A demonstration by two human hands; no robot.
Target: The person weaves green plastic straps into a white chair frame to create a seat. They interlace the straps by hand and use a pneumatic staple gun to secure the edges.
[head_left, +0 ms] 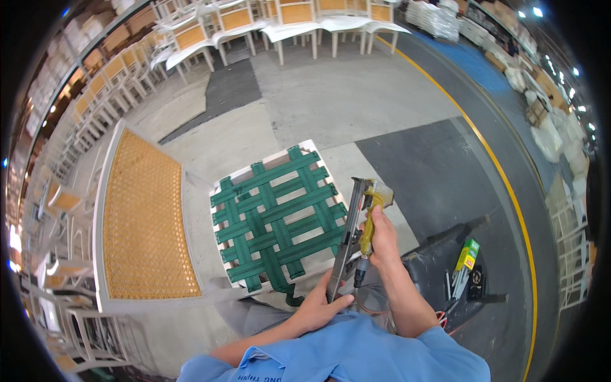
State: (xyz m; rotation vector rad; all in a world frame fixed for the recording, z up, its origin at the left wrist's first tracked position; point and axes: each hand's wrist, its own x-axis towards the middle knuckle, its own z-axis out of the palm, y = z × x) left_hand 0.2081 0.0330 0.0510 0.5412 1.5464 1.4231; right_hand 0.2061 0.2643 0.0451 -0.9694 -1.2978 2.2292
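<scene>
A staple gun [367, 237] with a yellow handle and a long dark magazine stands tilted in front of my body. My right hand [384, 237] is closed round its handle. Down at the magazine's lower end, my left hand [318, 305] grips it between thumb and fingers. Just left of the gun is a white chair seat frame [308, 146], crossed by woven green webbing strips [270, 239]. One strip's loose tail [293, 298] hangs over the near edge, close to my left hand. The chair's woven cane back [149, 219] rises at the left.
At my right, a dark surface [433, 267] carries a green and yellow box [468, 253] and several tools [457, 283]. An air hose [372, 311] runs below the gun. Rows of white chairs [289, 32] line the far side and left. A yellow floor line [490, 153] curves along the right.
</scene>
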